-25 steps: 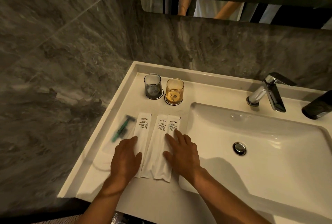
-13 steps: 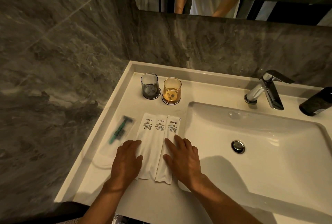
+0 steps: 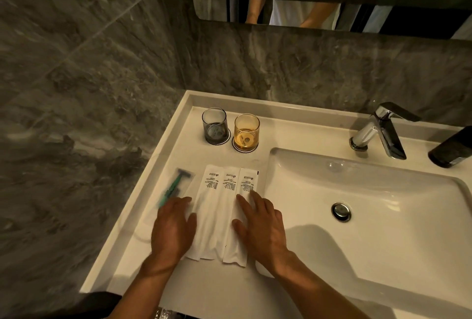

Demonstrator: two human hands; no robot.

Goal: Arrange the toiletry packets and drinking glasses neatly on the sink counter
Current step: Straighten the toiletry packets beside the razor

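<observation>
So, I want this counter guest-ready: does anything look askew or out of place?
Mostly tidy. The razor packet lies angled beside the three white packets, which overlap slightly with uneven lower ends. Both glasses stand upright on coasters.

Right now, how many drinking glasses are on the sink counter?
2. The grey glass stands near the counter's back left corner; the amber glass stands just to its right. Each sits on a coaster. None seems hidden.

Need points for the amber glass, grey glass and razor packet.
amber glass (image 3: pixel 246 132), head view, on its front wall.
grey glass (image 3: pixel 215 125), head view, on its front wall.
razor packet (image 3: pixel 176 185), head view, on the green handle inside.
</observation>
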